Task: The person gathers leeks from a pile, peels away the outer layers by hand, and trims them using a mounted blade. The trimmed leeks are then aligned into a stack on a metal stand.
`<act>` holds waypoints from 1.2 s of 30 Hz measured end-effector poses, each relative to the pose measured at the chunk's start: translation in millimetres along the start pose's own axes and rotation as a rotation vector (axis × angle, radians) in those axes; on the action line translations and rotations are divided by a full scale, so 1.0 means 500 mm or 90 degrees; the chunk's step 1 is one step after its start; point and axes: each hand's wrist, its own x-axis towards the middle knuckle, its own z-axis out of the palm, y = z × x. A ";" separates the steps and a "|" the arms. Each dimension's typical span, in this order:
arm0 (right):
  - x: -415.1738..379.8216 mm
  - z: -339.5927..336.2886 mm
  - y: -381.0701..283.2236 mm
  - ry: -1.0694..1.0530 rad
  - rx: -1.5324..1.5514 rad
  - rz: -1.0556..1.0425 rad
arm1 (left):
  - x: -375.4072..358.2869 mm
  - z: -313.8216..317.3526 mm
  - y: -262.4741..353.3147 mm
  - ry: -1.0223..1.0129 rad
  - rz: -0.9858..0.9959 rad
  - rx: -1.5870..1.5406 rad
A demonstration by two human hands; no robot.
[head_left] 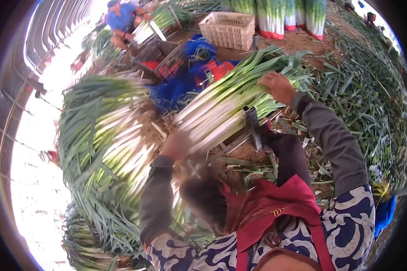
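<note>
A row of leeks (226,101) lies in front of me, white stems toward the lower left and green leaves toward the upper right. My left hand (176,145) is at the root end of the stems, blurred, its fingers not clear. On the leafy end rests my right hand (276,86), its fingers bent over the leaves; whether they grip any cannot be made out. Just below the leeks stands a dark metal piece (253,128). To the left of my left hand is a big heap of leeks (108,131) with roots facing it.
Beyond the leeks are a beige crate (228,30), a dark crate (160,58) and blue netting (169,92). Bagged leeks (271,18) stand at the back. Another person (122,20) sits at the upper left, holding leeks. Cut leaves (362,99) cover the ground at right.
</note>
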 end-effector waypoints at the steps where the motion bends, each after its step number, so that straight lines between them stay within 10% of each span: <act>1: 0.032 0.022 0.011 0.001 -0.008 0.012 | -0.002 0.002 -0.009 -0.035 -0.127 -0.045; 13: 0.209 0.289 0.130 -0.061 -0.013 0.086 | 0.029 0.201 -0.274 0.120 -0.415 -0.033; 27: 0.179 0.447 0.132 -0.094 0.114 0.092 | 0.031 0.288 -0.344 0.091 -0.378 0.162; 33: 0.222 0.387 0.129 -0.248 0.075 0.019 | 0.022 0.246 -0.323 0.196 -0.380 0.109; 36: 0.206 0.308 0.065 -0.107 0.301 0.051 | -0.089 0.192 -0.289 0.306 -0.400 0.074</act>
